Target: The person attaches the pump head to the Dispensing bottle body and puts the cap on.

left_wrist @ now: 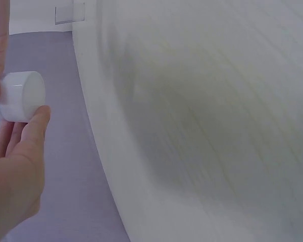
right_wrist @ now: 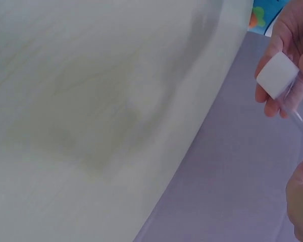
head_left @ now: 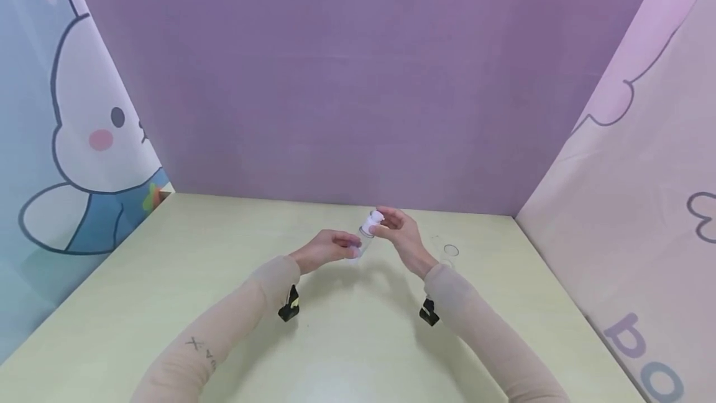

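Note:
A small clear bottle with a white top and a white base is held tilted above the table, between both hands. My left hand grips its lower end, with fingers and thumb around the white base. At the upper end, my right hand pinches the white top between thumb and fingers. The right wrist view shows the white base in the left hand and the clear body running down toward the right hand, whose hold is cut off by the frame edge.
A clear cylindrical piece, like a see-through cap, lies on the pale table right of the right hand. A purple panel stands behind the table, with printed cloths at both sides.

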The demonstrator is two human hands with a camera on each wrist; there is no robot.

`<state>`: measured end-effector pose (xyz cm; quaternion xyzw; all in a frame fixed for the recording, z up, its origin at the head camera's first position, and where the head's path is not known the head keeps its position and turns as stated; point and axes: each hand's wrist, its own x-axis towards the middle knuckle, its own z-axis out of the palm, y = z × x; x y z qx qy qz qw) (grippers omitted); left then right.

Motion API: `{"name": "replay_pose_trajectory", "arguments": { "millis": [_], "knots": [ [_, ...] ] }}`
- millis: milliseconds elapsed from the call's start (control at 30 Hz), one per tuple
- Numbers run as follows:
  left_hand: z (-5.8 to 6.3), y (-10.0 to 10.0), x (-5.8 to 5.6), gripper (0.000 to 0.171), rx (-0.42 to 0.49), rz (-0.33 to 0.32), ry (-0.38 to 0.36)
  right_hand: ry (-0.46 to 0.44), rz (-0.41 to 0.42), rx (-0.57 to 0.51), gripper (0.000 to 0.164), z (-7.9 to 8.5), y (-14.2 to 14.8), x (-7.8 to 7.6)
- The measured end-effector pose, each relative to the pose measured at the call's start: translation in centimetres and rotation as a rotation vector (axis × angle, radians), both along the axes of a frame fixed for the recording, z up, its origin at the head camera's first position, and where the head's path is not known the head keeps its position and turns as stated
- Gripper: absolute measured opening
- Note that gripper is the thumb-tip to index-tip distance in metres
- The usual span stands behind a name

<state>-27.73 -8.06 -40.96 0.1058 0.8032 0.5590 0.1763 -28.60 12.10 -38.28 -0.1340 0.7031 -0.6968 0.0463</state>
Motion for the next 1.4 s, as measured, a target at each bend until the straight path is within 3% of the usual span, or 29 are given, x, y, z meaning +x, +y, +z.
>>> {"name": "replay_pose_trajectory", "arguments": {
  "millis": [333, 567, 833, 1400],
  "knots": [
    [0.9, 0.1, -0.1, 0.036, 0.003, 0.018, -0.016, 0.032, 0.177, -0.109, 0.059, 0.9, 0.5, 0.0],
    [0.6, 0.3, -0.4, 0.038, 0.016, -0.003, -0.005, 0.030, 0.178, -0.131, 0.054, 0.8, 0.5, 0.2],
    [0.4, 0.3, -0.1, 0.040, 0.018, -0.008, -0.015, 0.045, 0.140, -0.085, 0.043, 0.3, 0.3, 0.3],
    [-0.5, 0.2, 0.2, 0.040, 0.014, 0.004, 0.004, 0.031, 0.070, -0.016, 0.041, -0.3, 0.2, 0.3]
  ]
}}
